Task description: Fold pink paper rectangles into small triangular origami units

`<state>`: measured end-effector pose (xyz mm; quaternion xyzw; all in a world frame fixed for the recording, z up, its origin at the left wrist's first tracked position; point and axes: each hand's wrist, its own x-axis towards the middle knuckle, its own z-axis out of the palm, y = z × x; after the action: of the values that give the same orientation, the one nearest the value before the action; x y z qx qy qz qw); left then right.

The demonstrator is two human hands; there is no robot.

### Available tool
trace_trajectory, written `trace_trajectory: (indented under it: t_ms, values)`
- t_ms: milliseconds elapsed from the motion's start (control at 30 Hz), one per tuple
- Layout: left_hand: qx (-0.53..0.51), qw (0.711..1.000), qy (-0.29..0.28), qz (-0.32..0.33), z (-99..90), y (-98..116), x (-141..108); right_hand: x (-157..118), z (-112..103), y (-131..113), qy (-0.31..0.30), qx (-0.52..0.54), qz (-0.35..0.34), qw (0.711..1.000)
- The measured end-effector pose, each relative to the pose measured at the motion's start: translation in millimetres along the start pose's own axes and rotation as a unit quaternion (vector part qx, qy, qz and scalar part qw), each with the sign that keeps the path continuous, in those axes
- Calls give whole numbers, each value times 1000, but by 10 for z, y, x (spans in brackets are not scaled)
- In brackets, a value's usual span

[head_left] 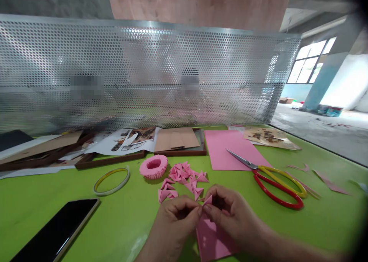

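Note:
Between my fingertips is a small folded pink paper piece (207,201), its pointed tip sticking up. My left hand (179,219) pinches it from the left, thumb against forefinger. From the other side my right hand (230,212) grips it the same way. Under my hands lies a pink paper sheet (212,241), partly covered by them. Just beyond, several folded pink paper triangles (182,172) are heaped on the green table (138,223). A round pink ring (153,167) built of folded paper sits behind them to the left.
Scissors (258,169) with red and yellow handles lie at right, their blades over a larger pink sheet (222,154). At left are a tape roll (111,181) and a phone (57,231). Frames, cardboard (175,138) and prints line the back, before a perforated metal screen (161,78).

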<state>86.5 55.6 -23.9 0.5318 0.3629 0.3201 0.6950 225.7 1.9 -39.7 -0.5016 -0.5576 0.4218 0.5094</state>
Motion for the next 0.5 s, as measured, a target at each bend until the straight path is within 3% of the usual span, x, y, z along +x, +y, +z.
trace_trajectory:
  t_ms: [133,267,433,500]
  values:
    - [-16,999,-8,-34,-28,-87,-61,14,-6,-41,-1,83,34,996]
    - [-41,997,53,-27,-25,-119,-89,46,-30,-59,44,131,59,989]
    - [9,999,-5,-36,-53,-116,-26,63,-49,-19,45,134,25,990]
    - [29,999,-1,-37,-65,-111,-17,59,-44,7,46,130,21,990]
